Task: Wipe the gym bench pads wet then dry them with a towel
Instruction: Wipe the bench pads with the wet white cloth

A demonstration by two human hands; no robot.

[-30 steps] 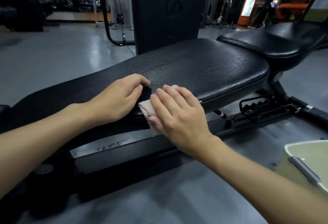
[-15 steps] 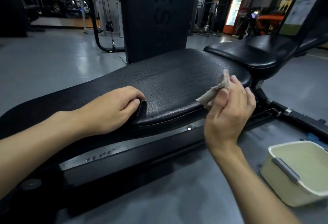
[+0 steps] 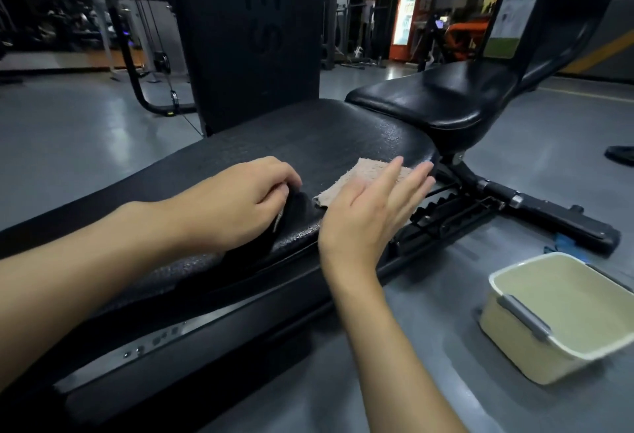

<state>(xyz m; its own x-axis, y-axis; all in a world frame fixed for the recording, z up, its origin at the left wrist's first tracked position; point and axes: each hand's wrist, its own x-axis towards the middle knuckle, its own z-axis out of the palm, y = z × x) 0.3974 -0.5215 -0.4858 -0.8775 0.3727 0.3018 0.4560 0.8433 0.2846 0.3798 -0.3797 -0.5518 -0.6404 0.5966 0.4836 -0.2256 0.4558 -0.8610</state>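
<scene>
The black gym bench has a long back pad (image 3: pixel 260 148) running across the view and a raised seat pad (image 3: pixel 432 103) at the far right. A beige cloth (image 3: pixel 356 175) lies spread flat on the long pad near its right end. My right hand (image 3: pixel 370 213) hovers over the cloth's near edge with its fingers straight, gripping nothing. My left hand (image 3: pixel 236 203) rests on the pad to the left of the cloth. Its fingers curl round a dark fold of cloth (image 3: pixel 291 216). How much of that dark cloth lies under my forearm is hidden.
A cream plastic tub (image 3: pixel 514 347) with a grey handle stands on the grey floor at the lower right. The bench's black frame and adjustment rack (image 3: pixel 456 206) stick out to the right. A tall black machine column (image 3: pixel 250 38) rises right behind the bench.
My right hand lifted the beige cloth from beside my left hand, carried it right and laid it flat near the pad's end, then opened. My left hand stayed put.
</scene>
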